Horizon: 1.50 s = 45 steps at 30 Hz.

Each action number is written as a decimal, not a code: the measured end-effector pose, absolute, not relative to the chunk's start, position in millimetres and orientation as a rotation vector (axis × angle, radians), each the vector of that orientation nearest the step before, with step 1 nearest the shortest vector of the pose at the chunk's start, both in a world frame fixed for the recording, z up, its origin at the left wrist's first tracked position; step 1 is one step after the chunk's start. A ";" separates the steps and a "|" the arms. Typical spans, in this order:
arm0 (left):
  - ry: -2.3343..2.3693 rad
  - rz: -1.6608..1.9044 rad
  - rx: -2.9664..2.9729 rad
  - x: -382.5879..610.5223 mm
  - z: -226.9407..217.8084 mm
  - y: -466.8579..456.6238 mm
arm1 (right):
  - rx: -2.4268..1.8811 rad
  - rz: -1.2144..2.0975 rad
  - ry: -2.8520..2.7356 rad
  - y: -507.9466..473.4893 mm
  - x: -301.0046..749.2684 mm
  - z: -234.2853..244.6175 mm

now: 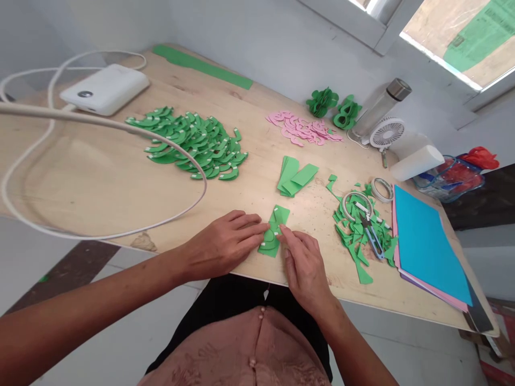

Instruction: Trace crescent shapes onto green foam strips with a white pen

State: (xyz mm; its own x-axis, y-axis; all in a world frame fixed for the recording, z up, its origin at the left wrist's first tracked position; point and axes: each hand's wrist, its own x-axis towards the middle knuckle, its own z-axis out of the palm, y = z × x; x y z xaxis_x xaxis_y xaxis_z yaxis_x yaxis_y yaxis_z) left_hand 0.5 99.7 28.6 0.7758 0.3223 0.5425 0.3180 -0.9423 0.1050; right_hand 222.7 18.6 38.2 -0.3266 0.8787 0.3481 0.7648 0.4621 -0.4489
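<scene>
A green paper rectangle (282,215) lies near the front edge of the table, with a curved green paper piece (269,239) on top of it. Small white tabs dot both. My left hand (231,242) rests flat on the wood, fingers stretched out, their tips touching the left side of the papers. From the right, my right hand (303,262) reaches in with its fingers bent together and the index fingertip at the papers' right edge. Whatever may be between those fingertips is too small to make out.
Left of centre is a heap of curved green cutouts (201,142); pink cutouts (301,128) lie farther back. Green strips (295,177) sit beyond my hands. Blue-handled snips (374,238) and a tape roll (357,206) rest on green scraps beside coloured sheets (428,241). A white cable (120,234) loops over the left.
</scene>
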 end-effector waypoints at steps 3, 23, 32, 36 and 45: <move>0.494 0.868 2.984 0.6 28.8 100.1 | -1.364 0.278 -2.162 18.7 222.1 39.5; 0.496 0.865 2.983 0.3 25.7 101.2 | -1.368 0.278 -2.185 18.2 223.6 38.4; 0.522 0.893 2.822 1.0 28.8 104.2 | -1.375 0.273 -2.188 18.9 223.2 40.3; 0.510 0.870 2.753 -0.1 29.0 107.1 | -1.375 0.273 -2.193 19.1 222.8 40.6; 0.515 0.851 2.706 -0.6 30.7 106.8 | -1.350 0.230 -2.228 19.3 224.8 40.2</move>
